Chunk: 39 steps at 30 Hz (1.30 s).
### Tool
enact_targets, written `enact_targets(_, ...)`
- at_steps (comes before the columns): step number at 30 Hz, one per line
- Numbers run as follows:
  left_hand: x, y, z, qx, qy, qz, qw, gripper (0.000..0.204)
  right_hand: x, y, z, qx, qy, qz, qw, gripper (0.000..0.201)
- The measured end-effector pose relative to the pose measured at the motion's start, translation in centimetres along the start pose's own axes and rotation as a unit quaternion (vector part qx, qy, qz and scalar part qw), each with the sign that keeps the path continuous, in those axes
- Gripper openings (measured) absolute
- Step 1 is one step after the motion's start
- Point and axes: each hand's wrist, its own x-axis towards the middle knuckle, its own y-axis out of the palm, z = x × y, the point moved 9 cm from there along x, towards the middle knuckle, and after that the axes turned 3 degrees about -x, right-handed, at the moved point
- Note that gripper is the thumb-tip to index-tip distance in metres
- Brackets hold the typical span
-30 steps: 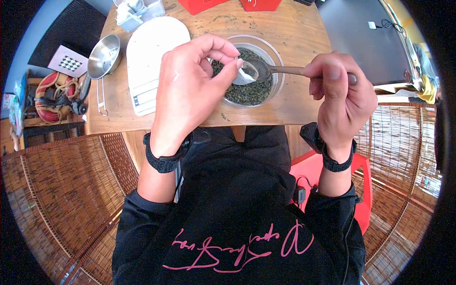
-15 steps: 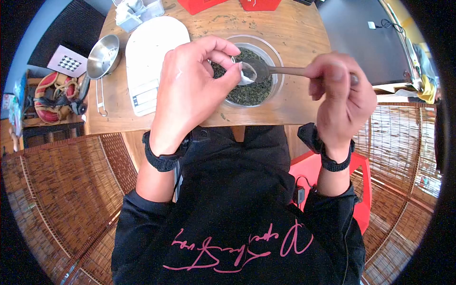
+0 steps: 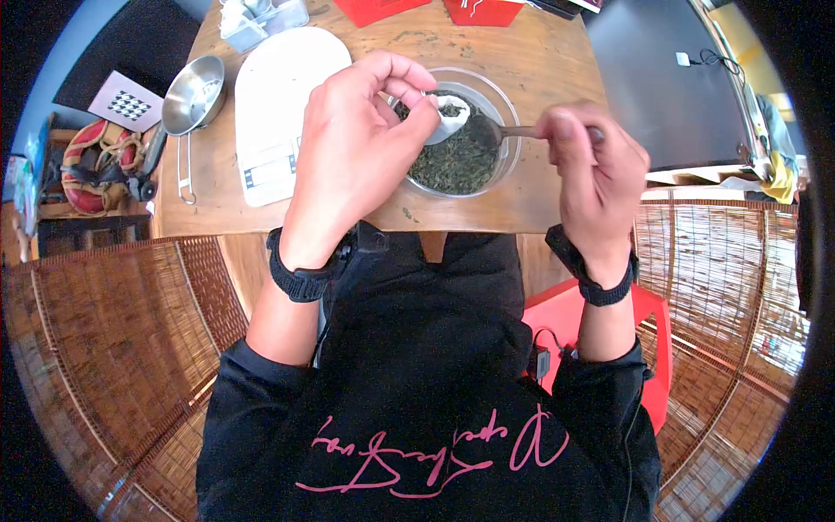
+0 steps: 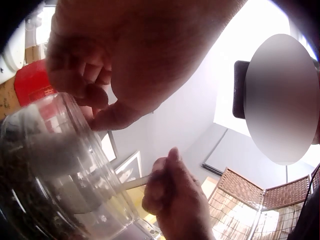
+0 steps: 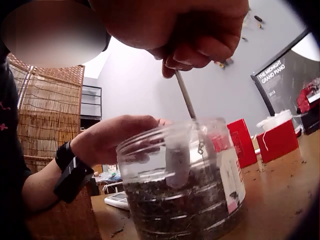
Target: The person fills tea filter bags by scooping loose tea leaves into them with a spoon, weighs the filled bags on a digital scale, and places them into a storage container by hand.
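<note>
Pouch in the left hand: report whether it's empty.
Not empty: dark leaves show in the open mouth of the pouch. How full it is, I cannot tell.

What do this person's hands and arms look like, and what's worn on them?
The left hand and right hand are ungloved. Each wrist has a black strap around it, with a dark, boxy gadget attached. The black sleeves stop well short of the straps.
</note>
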Motion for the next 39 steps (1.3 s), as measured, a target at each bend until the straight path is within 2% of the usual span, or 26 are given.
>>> enact_targets(2,-0.1,0.2,0.0,0.009,0.002,0.017,1.0,0.015,-0.6,1.3,-0.8,0.02,0.035,0.009,0.999,0.021)
enact_targets(4,-0.1,0.2,0.1,-0.001,-0.001,0.014,1.0,0.015,-1.8,2.8,-3.2,0.163,0.162,0.026,0.973,0.027)
enact_targets(5,-0.2,0.1,0.3,-0.011,-0.004,0.01,1.0,0.015,-2.2,3.1,-3.9,0.189,0.185,0.02,0.964,0.033)
enact_targets(9,-0.1,-0.2,0.6,-0.03,0.007,-0.002,1.0,0.013,-3.5,3.4,-5.1,0.218,0.226,-0.02,0.949,0.035)
enact_targets(11,-0.2,-0.3,1.0,-0.1,-0.012,-0.012,0.995,0.014,-4.0,3.1,-5.6,0.243,0.26,-0.06,0.933,0.037)
enact_targets(15,-0.5,-0.4,0.9,-0.119,-0.035,-0.012,0.992,0.013,-4.4,3.2,-6.5,0.267,0.259,-0.066,0.926,0.039)
enact_targets(17,-0.6,-0.5,1.0,-0.157,-0.055,-0.005,0.986,0.014,-5.0,3.1,-7.4,0.283,0.296,-0.09,0.908,0.041)
enact_targets(21,-0.6,-0.3,1.3,-0.153,-0.054,0.009,0.987,0.014,-5.4,2.9,-8.4,0.326,0.317,-0.103,0.885,0.041)
enact_targets(24,-0.6,-0.2,1.4,-0.154,-0.045,0.008,0.987,0.014,-5.3,2.3,-8.4,0.342,0.313,-0.107,0.879,0.041)
enact_targets(26,-0.7,-0.4,0.9,-0.122,-0.011,0.002,0.992,0.014,-5.5,1.8,-8.5,0.347,0.321,-0.114,0.874,0.04)
enact_targets(29,-0.7,-0.1,0.9,-0.091,0.018,0.011,0.996,0.016,-5.3,1.2,-8.5,0.407,0.326,-0.112,0.846,0.037)
enact_targets(32,-0.8,-0.1,0.4,-0.056,0.018,0.015,0.998,0.017,-5.0,0.1,-8.3,0.424,0.317,-0.126,0.839,0.037)
enact_targets(34,-0.8,-0.1,-0.2,-0.039,0.025,0.013,0.999,0.017,-4.7,-0.6,-8.3,0.409,0.317,-0.133,0.845,0.036)
enact_targets(39,-0.9,-0.2,-0.7,-0.013,0.043,-0.002,0.999,0.018,-3.2,-1.6,-7.9,0.39,0.254,-0.152,0.872,0.037)
